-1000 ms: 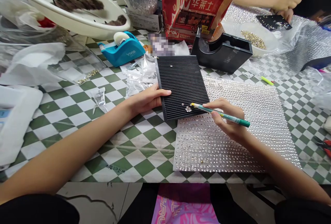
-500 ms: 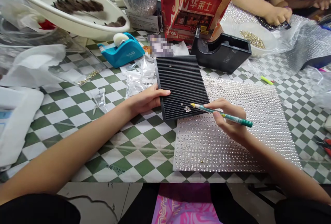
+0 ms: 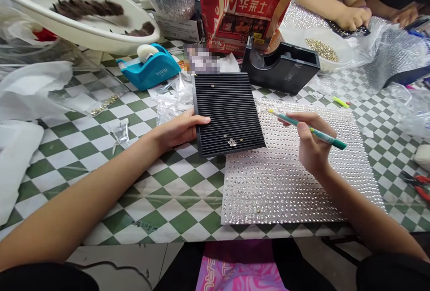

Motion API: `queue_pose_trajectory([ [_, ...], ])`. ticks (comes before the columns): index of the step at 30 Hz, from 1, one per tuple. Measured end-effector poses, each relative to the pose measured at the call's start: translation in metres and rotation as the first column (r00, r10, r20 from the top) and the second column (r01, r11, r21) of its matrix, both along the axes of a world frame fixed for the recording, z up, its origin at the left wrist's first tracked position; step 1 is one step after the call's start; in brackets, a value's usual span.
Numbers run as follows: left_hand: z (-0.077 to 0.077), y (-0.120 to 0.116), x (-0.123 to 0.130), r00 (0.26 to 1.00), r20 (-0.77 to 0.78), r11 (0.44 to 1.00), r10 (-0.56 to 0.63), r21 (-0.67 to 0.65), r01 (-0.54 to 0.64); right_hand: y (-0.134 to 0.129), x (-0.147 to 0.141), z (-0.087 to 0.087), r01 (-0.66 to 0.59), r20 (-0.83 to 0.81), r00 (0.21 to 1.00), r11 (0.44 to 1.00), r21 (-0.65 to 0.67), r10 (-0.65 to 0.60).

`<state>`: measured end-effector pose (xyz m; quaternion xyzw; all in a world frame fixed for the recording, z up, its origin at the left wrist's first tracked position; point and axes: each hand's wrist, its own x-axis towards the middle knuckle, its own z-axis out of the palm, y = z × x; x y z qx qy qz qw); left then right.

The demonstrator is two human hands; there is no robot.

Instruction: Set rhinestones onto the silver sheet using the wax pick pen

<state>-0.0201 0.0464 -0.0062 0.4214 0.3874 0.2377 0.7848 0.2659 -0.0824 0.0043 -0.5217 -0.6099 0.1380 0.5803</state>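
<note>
My left hand (image 3: 178, 130) lies flat across the left edge of a black ridged rhinestone tray (image 3: 228, 112), steadying it and gripping nothing. A small cluster of clear rhinestones (image 3: 231, 142) sits near the tray's front edge. My right hand (image 3: 312, 141) holds a green wax pick pen (image 3: 304, 126) between thumb and fingers, its yellow-banded tip (image 3: 270, 111) pointing left, above a rhinestone sheet (image 3: 285, 188). That hand hovers over the sheet, just right of the tray.
A black tape dispenser (image 3: 281, 68) and a red-gold printed bag (image 3: 243, 4) stand beyond the tray. A blue tape dispenser (image 3: 149, 68) is at its far left. At the top right, a co-worker's hand (image 3: 352, 18) works beside a bowl of gold studs (image 3: 321, 50). Red-handled pliers (image 3: 416, 184) lie at right.
My right hand and the pen have moved right and away from the tray, with the tip now over the sheet. The whole scene has shifted slightly left in view.
</note>
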Motion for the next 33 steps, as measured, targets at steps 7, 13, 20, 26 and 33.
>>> queue_pose_trajectory([
  [7,0.002,0.006,-0.003,0.999,-0.046,1.0,0.026,0.007,-0.026,0.012,0.008,-0.005,0.023,0.078,0.997,0.995,-0.098,-0.015],
  [13,0.006,0.005,-0.002,0.996,-0.071,0.998,0.055,-0.015,-0.056,0.022,0.007,-0.012,0.03,0.148,0.989,0.985,-0.168,-0.005],
  [20,0.009,0.003,0.001,0.994,-0.087,0.997,0.067,-0.024,-0.07,0.022,0.004,-0.014,0.04,0.144,0.99,0.971,-0.235,-0.006],
  [26,0.005,0.004,-0.001,0.997,-0.051,0.998,0.053,-0.02,-0.055,0.022,0.004,-0.014,0.042,0.131,0.991,0.972,-0.232,-0.011],
  [33,0.0,0.002,0.0,0.999,0.022,0.999,0.043,-0.006,-0.042,0.008,-0.003,-0.004,-0.046,0.07,0.996,0.992,-0.117,0.054],
])
